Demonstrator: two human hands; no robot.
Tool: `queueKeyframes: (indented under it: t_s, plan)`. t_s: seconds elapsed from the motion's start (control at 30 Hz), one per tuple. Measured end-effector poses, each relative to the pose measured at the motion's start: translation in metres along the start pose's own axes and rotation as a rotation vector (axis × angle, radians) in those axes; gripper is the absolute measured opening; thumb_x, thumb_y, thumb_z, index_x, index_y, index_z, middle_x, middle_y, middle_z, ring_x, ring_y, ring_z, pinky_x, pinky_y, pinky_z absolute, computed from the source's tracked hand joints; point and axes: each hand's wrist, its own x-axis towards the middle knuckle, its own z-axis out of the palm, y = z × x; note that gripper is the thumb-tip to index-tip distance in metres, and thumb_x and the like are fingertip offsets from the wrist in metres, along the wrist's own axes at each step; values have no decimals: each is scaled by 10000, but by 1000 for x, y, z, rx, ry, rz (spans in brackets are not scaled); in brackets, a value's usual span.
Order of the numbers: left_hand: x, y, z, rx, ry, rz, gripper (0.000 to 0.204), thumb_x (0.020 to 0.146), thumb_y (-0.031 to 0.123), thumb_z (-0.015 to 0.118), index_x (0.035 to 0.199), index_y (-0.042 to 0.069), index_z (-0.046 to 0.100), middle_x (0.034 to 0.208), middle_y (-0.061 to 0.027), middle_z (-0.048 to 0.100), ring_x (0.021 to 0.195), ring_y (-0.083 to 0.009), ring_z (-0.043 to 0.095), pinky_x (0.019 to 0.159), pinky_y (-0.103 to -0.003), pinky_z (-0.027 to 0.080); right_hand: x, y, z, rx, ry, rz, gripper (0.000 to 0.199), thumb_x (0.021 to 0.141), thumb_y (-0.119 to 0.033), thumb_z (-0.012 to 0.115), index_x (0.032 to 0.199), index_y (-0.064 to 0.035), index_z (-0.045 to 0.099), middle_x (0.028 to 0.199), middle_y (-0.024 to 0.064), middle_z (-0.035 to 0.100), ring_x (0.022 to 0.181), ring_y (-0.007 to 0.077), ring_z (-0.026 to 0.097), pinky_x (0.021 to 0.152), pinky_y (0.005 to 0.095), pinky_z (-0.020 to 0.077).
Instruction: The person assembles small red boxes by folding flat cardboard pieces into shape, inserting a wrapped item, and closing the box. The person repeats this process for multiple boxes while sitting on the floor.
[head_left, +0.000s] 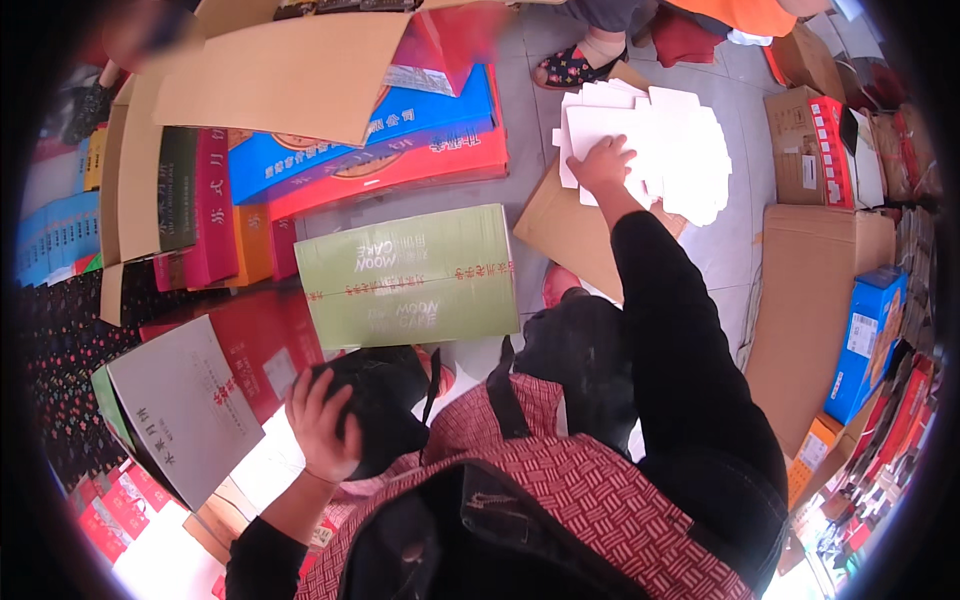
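Note:
My right hand (603, 162) reaches forward and rests flat on a stack of white flat card blanks (670, 150) lying on the floor over a brown cardboard sheet (560, 235). My left hand (322, 420) is close to my body, fingers curled on a black object (385, 400) by my knee, next to a grey folded box (180, 400). A green flattened box (410, 275) lies on the floor between the two hands. My black sleeves and a red woven apron fill the lower middle.
Red, blue and orange flattened boxes (380, 150) pile up at the left under a large brown carton flap (280, 75). Another person's foot in a patterned shoe (572, 66) stands at the top. Brown cartons (810, 300) and a blue box (870, 340) line the right.

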Motion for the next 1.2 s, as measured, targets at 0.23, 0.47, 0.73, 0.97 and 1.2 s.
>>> queueKeyframes:
  t_s: [0.23,0.47,0.73,0.97,1.2]
  plan:
    - [-29,10,-2,15,114,34,350,664,111,578,1009,67,623,1216,-140,528,1225,-376,398,1020,-532,244,-11,52,0,205,268,-324,237,821,-213,538,852,-2,641,819,231,630,806,393,607,772,446,482]
    - [-55,20,1,31,250,41,316,700,117,583,1012,82,612,1207,-123,531,1235,-347,393,1031,-515,245,-70,111,-75,534,398,-268,157,817,-161,604,829,-6,628,745,179,632,677,281,628,647,396,497]
    - [-66,24,12,58,365,71,267,720,150,613,976,77,634,1193,-104,550,1218,-324,414,1033,-504,270,-144,152,-189,1038,463,-368,169,851,-162,645,820,3,629,745,32,616,629,100,583,526,244,513]
    - [-56,76,12,-763,463,64,395,789,80,665,1175,72,577,1115,-149,599,936,-239,613,799,-333,501,-373,135,-273,578,814,-959,89,794,-60,656,864,-6,656,791,107,657,704,166,637,658,290,509]
    - [-71,181,-16,-1077,199,381,598,713,-7,716,1266,111,520,1360,-119,412,1005,-187,567,776,-271,513,-477,149,-143,359,726,-1164,203,694,31,682,886,-31,660,914,110,669,828,271,651,723,336,528]
